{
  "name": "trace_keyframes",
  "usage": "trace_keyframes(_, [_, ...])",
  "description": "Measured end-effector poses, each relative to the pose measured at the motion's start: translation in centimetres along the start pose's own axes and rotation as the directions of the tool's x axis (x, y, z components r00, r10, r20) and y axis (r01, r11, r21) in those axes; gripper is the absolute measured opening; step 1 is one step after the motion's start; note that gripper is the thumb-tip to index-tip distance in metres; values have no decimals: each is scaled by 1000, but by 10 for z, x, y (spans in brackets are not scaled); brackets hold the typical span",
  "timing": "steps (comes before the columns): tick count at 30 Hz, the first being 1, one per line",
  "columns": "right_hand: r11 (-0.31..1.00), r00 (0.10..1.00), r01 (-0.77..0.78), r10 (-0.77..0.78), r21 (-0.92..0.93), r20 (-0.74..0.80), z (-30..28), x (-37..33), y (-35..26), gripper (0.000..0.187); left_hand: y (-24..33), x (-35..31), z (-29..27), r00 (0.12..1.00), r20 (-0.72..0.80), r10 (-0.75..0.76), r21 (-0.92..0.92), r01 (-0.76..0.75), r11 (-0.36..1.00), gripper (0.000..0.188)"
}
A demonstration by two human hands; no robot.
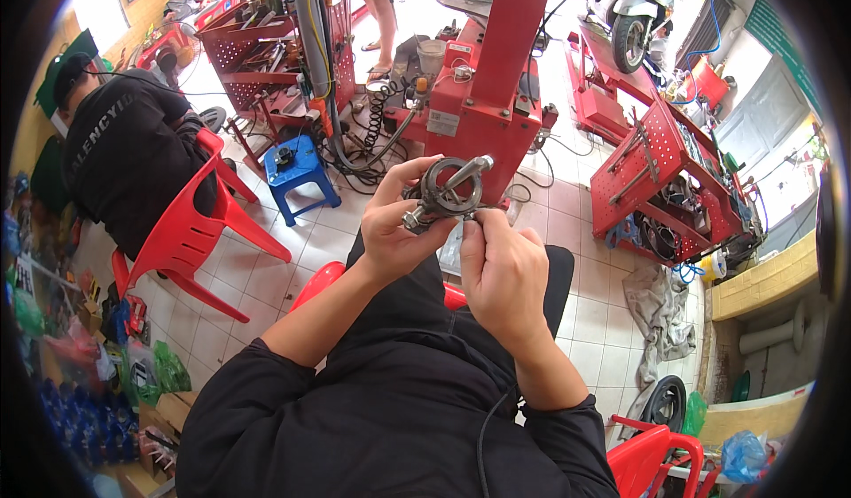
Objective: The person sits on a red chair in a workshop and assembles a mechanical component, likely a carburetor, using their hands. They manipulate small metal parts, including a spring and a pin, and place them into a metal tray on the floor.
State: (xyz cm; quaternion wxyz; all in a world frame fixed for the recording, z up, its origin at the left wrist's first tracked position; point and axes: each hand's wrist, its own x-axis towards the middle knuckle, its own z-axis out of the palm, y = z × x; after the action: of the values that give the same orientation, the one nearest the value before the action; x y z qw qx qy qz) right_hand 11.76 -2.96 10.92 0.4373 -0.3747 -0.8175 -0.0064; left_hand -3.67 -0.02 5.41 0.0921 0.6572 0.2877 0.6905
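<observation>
In front of my lap I hold a dark, ring-shaped metal part (432, 189) up off my legs. A long silvery rod (468, 172) lies slantwise across its opening, its thick end up at the right. At the part's lower left sticks out a short threaded bolt (411, 219). My left hand (390, 236) is closed round the left side of the part, thumb below and fingers behind. Against the part's lower right, my right hand (508, 272) is closed in a pinch; what lies between its fingertips is mostly hidden.
A red machine with a post (483, 130) stands ahead, hoses at its left. A blue stool (297, 174) bears a small dark part. At left, a person (124, 143) sits on a red chair (182, 232). A red tool cart (638, 174) and grey cloth (660, 307) are at right.
</observation>
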Motion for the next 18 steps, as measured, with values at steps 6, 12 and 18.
trace_keyframes(6, [985,995,-82,72,151,73,3,-2,5,10,-2,-2,2,1000,-24,-4,-25,3,1000,27])
trace_keyframes(12, [957,984,-165,142,237,112,2,-4,10,10,-3,0,1,1000,-8,19,10,-19,1000,27])
trace_keyframes(18, [981,992,109,-117,-163,-42,-1,1,8,14,-2,2,1,1000,-7,18,1,-18,1000,27])
